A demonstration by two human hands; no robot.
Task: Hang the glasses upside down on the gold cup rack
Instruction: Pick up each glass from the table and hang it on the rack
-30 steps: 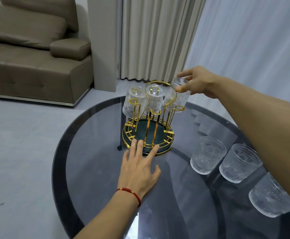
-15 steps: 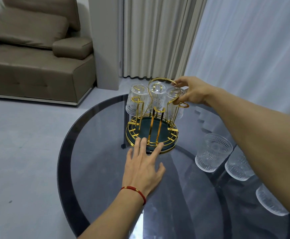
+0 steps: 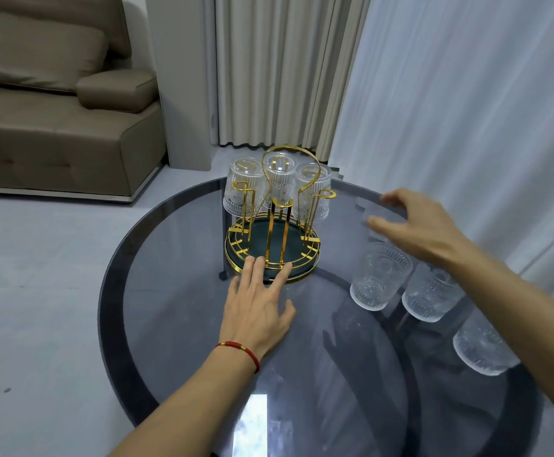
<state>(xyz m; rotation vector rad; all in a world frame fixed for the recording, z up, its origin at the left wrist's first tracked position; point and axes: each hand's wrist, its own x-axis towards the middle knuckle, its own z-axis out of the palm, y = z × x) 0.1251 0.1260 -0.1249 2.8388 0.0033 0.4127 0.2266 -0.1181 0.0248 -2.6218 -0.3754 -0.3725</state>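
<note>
Altogether six ribbed glasses show: three hang upside down on the far side of the gold cup rack (image 3: 272, 232), and three stand upright at the right on the round smoked-glass table (image 3: 176, 311). Left hand (image 3: 257, 308) lies flat, fingers spread, fingertips touching the rack's near rim. Right hand (image 3: 423, 225) hovers open and empty above the nearest upright glass (image 3: 379, 275).

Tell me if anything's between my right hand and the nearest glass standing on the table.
Nothing visible. The right hand hovers open just above the nearest clear ribbed glass on the round smoked-glass table, with only air between them.
</note>
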